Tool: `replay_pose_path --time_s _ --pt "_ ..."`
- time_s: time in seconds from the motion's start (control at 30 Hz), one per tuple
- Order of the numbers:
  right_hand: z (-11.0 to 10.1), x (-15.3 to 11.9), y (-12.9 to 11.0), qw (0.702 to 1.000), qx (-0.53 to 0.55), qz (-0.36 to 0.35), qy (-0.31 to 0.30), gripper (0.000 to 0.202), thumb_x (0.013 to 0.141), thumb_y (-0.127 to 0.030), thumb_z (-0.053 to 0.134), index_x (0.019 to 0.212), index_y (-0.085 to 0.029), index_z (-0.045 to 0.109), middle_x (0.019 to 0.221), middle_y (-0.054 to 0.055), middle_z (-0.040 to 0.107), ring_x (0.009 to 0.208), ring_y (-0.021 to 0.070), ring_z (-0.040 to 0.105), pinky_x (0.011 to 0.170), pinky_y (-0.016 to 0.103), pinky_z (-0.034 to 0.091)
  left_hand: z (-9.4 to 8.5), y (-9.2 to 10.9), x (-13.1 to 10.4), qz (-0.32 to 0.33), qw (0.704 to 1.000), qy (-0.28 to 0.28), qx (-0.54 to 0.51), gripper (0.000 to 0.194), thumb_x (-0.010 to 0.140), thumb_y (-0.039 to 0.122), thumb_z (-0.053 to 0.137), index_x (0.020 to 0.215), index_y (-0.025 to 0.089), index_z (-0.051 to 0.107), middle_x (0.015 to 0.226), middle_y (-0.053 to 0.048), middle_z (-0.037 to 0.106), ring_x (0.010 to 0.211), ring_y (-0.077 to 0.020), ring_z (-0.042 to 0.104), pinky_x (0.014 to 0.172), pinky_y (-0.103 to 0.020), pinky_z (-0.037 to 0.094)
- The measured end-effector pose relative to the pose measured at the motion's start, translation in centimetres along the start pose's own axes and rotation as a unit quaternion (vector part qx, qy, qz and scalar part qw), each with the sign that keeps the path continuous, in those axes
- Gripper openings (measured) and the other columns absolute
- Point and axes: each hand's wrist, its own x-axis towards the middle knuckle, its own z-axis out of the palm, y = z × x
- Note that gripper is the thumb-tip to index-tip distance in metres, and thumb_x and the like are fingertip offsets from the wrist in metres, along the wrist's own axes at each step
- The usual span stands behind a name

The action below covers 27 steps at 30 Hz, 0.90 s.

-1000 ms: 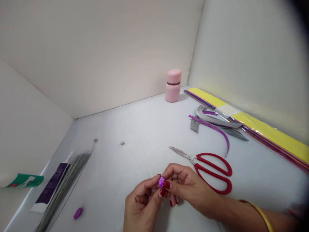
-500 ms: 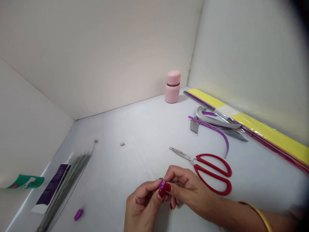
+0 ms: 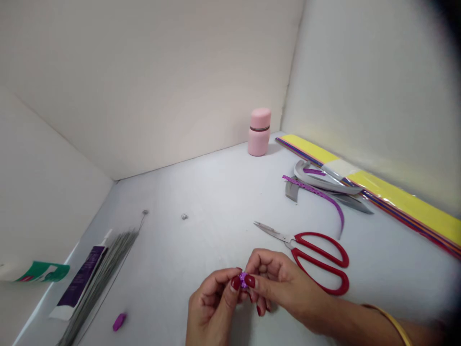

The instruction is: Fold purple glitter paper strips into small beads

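Note:
A small glittery purple piece (image 3: 243,279) is pinched between the fingertips of both hands near the bottom centre. My left hand (image 3: 218,300) grips it from the left with thumb and forefinger. From the right, my right hand (image 3: 277,283) holds it the same way, the other fingers curled below. Red-handled scissors (image 3: 320,259) lie just beyond my right hand, tips toward the left. A second purple piece (image 3: 119,322) rests on the table at the lower left. The fingers hide part of the held piece.
A pink bottle (image 3: 259,132) stands near the back corner. Purple and grey strips (image 3: 313,185) lie beside packaged coloured sheets (image 3: 392,192) on the right. Grey wires (image 3: 99,283), a purple-and-white tube (image 3: 81,278) and a green-and-white object (image 3: 48,271) are at left. A small silvery bit (image 3: 184,216) lies mid-table.
The thumbs have moved slightly apart around the purple piece, showing more of it. The whole view has shifted a little, with the table objects appearing slightly lower and farther right.

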Motion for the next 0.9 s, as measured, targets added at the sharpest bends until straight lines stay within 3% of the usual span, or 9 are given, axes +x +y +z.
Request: replay_pose_path --time_s 0.13,0.37,0.47,0.57,0.63,0.77,0.9 --pt "0.0 0.0 -0.1 1.0 0.022 -0.01 0.003 0.032 0.071 -0.04 0.067 0.072 -0.013 0.051 0.054 -0.004 0.056 0.04 0.0049 0.049 0.041 0.016 0.033 -0.6 -0.7 0.0 0.041 0.998 -0.029 0.044 0.019 0.062 0.026 0.076 0.081 0.022 0.074 0.07 -0.002 0.072 0.065 -0.0124 0.064 0.063 -0.017 0.05" --pt "-0.5 0.1 -0.1 0.998 -0.051 0.004 -0.023 0.028 0.078 -0.04 0.06 0.074 -0.014 0.05 0.058 -0.003 0.054 0.045 0.0062 0.049 0.043 0.017 0.032 -1.3 -0.8 0.6 0.078 0.987 -0.106 0.095 0.014 0.072 0.022 0.067 0.085 0.022 0.074 0.072 -0.003 0.068 0.069 -0.0144 0.063 0.065 -0.021 0.047" --pt "-0.6 -0.3 -0.3 0.991 -0.128 -0.025 -0.027 0.022 0.082 -0.034 0.055 0.072 -0.015 0.049 0.059 -0.003 0.051 0.051 0.0078 0.048 0.048 0.019 0.036 -1.3 -0.6 0.9 0.041 0.991 -0.104 0.077 0.009 0.069 0.02 0.07 0.077 0.022 0.075 0.072 -0.002 0.069 0.067 -0.0123 0.062 0.062 -0.017 0.047" --pt "-0.6 -0.6 -0.6 0.956 -0.274 -0.099 -0.021 0.018 0.084 -0.026 0.051 0.07 -0.016 0.051 0.059 -0.003 0.048 0.054 0.0082 0.041 0.05 0.02 0.032 -1.5 -0.7 1.2 -0.025 0.992 -0.101 0.068 0.005 0.065 0.021 0.073 0.069 0.019 0.075 0.07 -0.002 0.07 0.065 -0.0111 0.062 0.061 -0.016 0.046" --pt "-0.7 -0.6 -0.7 0.942 -0.318 -0.11 -0.017 0.018 0.085 -0.025 0.049 0.07 -0.016 0.051 0.058 -0.004 0.047 0.053 0.0082 0.039 0.049 0.02 0.03 -1.6 -0.7 1.3 -0.054 0.993 -0.094 0.057 0.008 0.063 0.023 0.075 0.069 0.018 0.074 0.069 -0.003 0.072 0.065 -0.0118 0.063 0.062 -0.017 0.047" --pt "-0.7 -0.2 -0.3 0.979 -0.194 -0.053 -0.027 0.022 0.086 -0.033 0.048 0.073 -0.016 0.047 0.061 -0.003 0.049 0.053 0.0081 0.046 0.051 0.02 0.037 -1.3 -0.3 1.1 -0.048 0.995 -0.068 0.055 0.011 0.063 0.022 0.075 0.073 0.018 0.073 0.066 -0.002 0.073 0.062 -0.0109 0.064 0.06 -0.016 0.047" --pt "-0.7 0.1 0.1 0.992 -0.107 0.023 -0.068 0.029 0.086 -0.044 0.045 0.078 -0.017 0.045 0.059 -0.003 0.051 0.046 0.0066 0.048 0.043 0.017 0.034 -1.3 0.2 1.1 -0.011 0.991 -0.096 0.095 0.006 0.067 0.021 0.072 0.071 0.017 0.073 0.064 -0.001 0.072 0.062 -0.0114 0.063 0.06 -0.016 0.047"
